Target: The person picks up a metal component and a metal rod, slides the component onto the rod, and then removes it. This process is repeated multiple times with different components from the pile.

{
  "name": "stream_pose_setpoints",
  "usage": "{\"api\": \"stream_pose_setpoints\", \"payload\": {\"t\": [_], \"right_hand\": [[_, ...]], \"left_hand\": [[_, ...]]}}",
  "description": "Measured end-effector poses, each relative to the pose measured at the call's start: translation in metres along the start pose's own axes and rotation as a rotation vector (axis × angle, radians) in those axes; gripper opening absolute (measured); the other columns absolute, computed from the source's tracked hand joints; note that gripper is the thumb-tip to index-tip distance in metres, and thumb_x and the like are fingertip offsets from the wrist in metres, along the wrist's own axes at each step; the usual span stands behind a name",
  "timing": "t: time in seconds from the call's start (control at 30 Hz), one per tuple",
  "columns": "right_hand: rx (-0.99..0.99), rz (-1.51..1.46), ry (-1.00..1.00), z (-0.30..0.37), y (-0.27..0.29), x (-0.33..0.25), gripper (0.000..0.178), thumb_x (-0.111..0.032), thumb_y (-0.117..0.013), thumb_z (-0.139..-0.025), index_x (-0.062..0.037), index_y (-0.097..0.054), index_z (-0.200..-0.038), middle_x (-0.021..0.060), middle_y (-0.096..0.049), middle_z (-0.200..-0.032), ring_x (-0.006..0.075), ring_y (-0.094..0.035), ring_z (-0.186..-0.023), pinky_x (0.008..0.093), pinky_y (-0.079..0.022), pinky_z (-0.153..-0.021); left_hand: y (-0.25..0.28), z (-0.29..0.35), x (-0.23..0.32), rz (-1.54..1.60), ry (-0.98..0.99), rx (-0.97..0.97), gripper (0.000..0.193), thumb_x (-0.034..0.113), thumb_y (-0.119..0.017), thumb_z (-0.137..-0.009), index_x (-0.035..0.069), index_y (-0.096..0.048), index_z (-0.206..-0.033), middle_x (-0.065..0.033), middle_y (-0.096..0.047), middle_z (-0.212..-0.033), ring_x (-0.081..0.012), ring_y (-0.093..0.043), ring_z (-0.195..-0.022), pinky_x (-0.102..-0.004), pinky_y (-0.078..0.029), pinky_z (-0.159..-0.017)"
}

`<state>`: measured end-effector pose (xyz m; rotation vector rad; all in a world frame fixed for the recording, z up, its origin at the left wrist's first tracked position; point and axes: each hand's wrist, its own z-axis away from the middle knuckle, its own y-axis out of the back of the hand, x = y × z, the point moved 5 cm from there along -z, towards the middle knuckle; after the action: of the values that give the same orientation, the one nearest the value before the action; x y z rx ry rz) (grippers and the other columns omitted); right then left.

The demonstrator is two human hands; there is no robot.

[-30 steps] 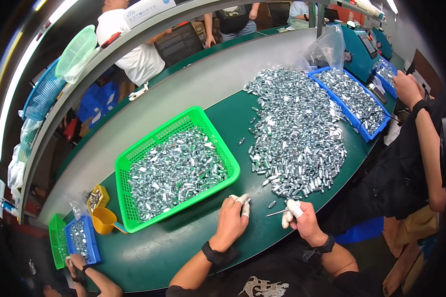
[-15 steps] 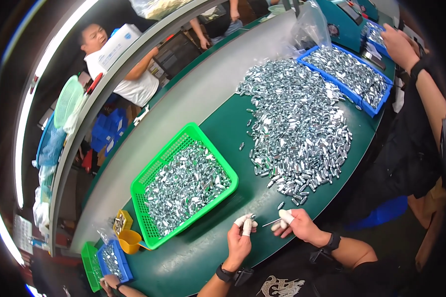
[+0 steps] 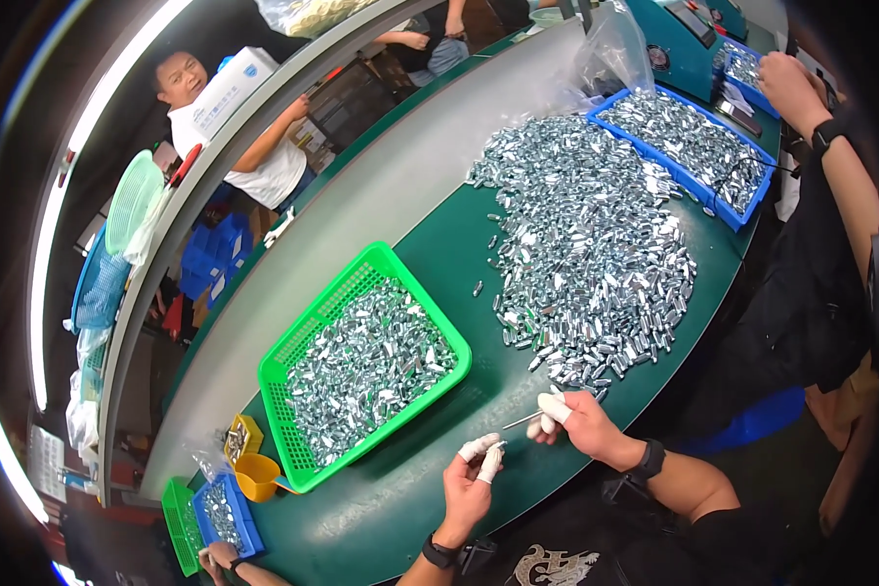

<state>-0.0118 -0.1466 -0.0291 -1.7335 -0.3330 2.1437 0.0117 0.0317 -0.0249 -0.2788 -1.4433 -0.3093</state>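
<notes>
White finger covers sit on several fingertips of both my hands. My left hand (image 3: 468, 491) pinches a small shiny metal piece (image 3: 501, 445), mostly hidden by the fingertips. A thin metal rod (image 3: 523, 422) is gripped in my right hand (image 3: 593, 430), its tip pointing left, just above the left fingertips. Whether rod and piece touch, I cannot tell. Beyond my right hand spreads a large heap of small silvery metal pieces (image 3: 596, 254). A green plastic basket (image 3: 386, 258), holding many similar pieces, stands beyond my left hand.
The green tabletop (image 3: 361, 532) has a curved near edge. Blue trays of metal pieces (image 3: 689, 146) stand far right. At the left are a yellow scoop (image 3: 254, 477), a yellow box (image 3: 242, 437) and a blue tray (image 3: 227, 513). Co-workers' hands (image 3: 791, 93) work at the right and lower left (image 3: 217, 559).
My right hand has moved slightly up and left, bringing the rod tip above the left fingertips. My left hand has dropped a little. Across the bench, the person in white has shifted slightly.
</notes>
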Motion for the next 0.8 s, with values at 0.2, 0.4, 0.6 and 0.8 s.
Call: {"api": "stream_pose_setpoints", "payload": {"t": [0.2,0.4,0.6,0.8], "right_hand": [[-0.002,0.135,0.024,0.016,0.0,-0.002,0.039,-0.025,-0.041,-0.093,-0.0025,-0.051,-0.063,0.0056,-0.058,-0.062,0.0092,-0.05,-0.053,0.0221,-0.041,-0.051],[0.03,0.277,0.032,0.022,0.005,-0.004,0.041,-0.026,-0.043,-0.092,-0.0029,-0.051,-0.06,0.0025,-0.055,-0.056,0.0061,-0.045,-0.047,0.0206,-0.036,-0.046],[0.07,0.252,0.036,0.024,-0.01,-0.01,0.041,-0.025,-0.043,-0.092,-0.0049,-0.046,-0.057,0.0016,-0.049,-0.051,0.0053,-0.04,-0.044,0.0207,-0.031,-0.042],[0.089,0.242,0.053,0.026,-0.009,-0.008,0.042,-0.026,-0.042,-0.093,-0.0079,-0.04,-0.055,-0.0001,-0.042,-0.048,0.006,-0.037,-0.042,0.0216,-0.026,-0.04]], "left_hand": [[-0.012,0.001,0.01,0.156,0.07,-0.128,0.023,0.003,-0.055,-0.085,-0.001,-0.055,-0.107,-0.0052,-0.059,-0.093,-0.0117,-0.056,-0.084,-0.0243,-0.047,-0.073],[-0.012,-0.003,0.005,0.088,0.006,-0.109,0.023,0.005,-0.054,-0.086,0.0,-0.055,-0.108,-0.0045,-0.058,-0.093,-0.0105,-0.055,-0.085,-0.0232,-0.046,-0.075],[0.0,0.002,0.004,0.179,0.056,-0.13,0.021,0.009,-0.054,-0.088,0.001,-0.056,-0.107,-0.0036,-0.059,-0.092,-0.0094,-0.054,-0.084,-0.0237,-0.045,-0.075],[-0.02,-0.007,0.007,0.199,0.001,-0.326,0.021,0.011,-0.055,-0.087,0.001,-0.057,-0.105,-0.0037,-0.06,-0.092,-0.0101,-0.056,-0.085,-0.0254,-0.046,-0.076]]}}
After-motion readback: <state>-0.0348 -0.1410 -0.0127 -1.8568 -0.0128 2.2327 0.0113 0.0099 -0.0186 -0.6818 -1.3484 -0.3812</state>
